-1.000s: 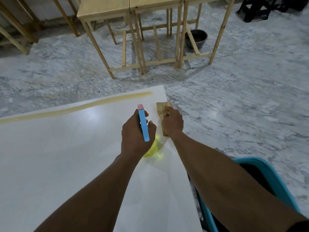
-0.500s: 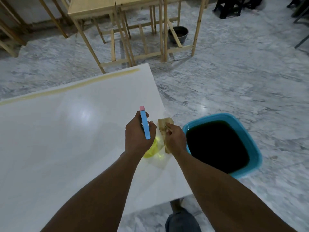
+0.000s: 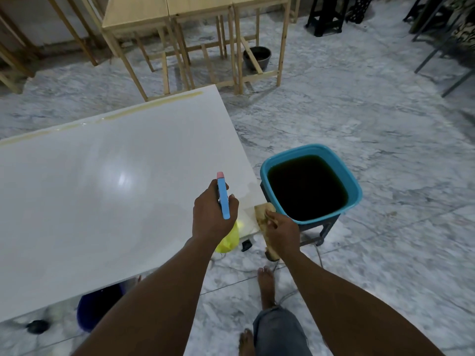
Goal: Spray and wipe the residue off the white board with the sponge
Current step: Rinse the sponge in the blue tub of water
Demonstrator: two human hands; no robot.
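The board [image 3: 102,188] is glossy white with a yellowish-tan residue streak [image 3: 154,105] along its far edge, the spray bottle [image 3: 224,204] has a blue head, pink tip and yellow body, the sponge [image 3: 262,213] is brown-stained tan, the basin [image 3: 305,149] teal around near-black liquid [image 3: 305,186], and the floor [image 3: 385,119] grey-veined marble.

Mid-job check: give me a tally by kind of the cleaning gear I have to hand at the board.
spray bottle: 1, held in the left hand
sponge: 1, held in the right hand
basin of dark liquid: 1
Total: 3
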